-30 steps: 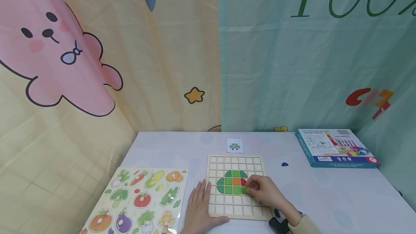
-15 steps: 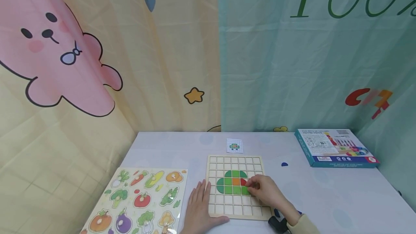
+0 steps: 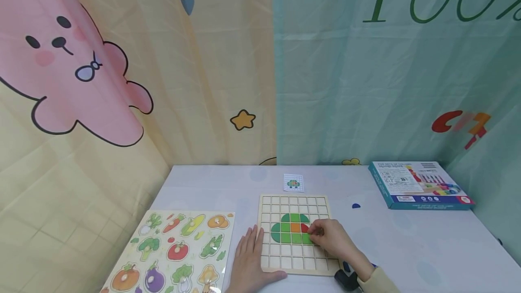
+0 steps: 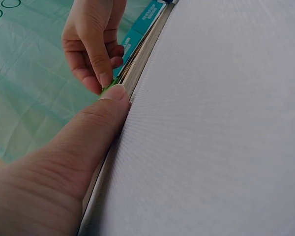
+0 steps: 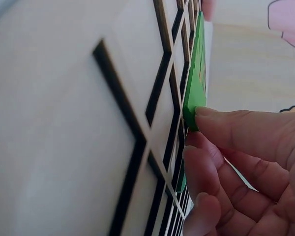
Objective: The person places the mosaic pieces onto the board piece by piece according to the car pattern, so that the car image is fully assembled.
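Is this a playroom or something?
Probably a play corner for children. Cartoon curtains hang behind a white table, which holds a vegetable peg puzzle, a wooden grid board with coloured tiles and a toy box.

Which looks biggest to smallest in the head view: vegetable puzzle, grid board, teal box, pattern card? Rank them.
1. vegetable puzzle
2. grid board, though being nearer may enlarge both
3. teal box
4. pattern card

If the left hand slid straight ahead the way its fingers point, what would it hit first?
The left hand lies flat beside the wooden grid board, fingers pointing away from the person. Straight on looks like bare table along the board's left edge, though it may graze that edge; depth is unclear.
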Available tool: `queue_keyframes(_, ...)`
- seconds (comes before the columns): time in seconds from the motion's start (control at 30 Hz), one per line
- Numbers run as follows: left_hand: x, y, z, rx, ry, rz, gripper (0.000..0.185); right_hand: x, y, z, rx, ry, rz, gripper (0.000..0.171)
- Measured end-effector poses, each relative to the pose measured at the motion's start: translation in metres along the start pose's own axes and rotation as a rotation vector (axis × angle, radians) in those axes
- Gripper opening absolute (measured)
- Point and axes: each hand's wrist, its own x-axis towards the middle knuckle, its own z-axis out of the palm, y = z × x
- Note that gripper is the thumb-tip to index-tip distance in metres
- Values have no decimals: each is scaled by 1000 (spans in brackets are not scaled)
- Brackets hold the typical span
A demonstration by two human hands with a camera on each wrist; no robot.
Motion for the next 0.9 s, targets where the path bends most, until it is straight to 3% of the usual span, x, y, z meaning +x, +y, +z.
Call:
queue_keyframes(0.53,-1,0,1,-1,5,4,122,-6,1,-6,0,-4,2,9)
queue_keyframes(0.9,0,1,-1,-14,-8,0,123,-23,23,-49,-42,102,209,5)
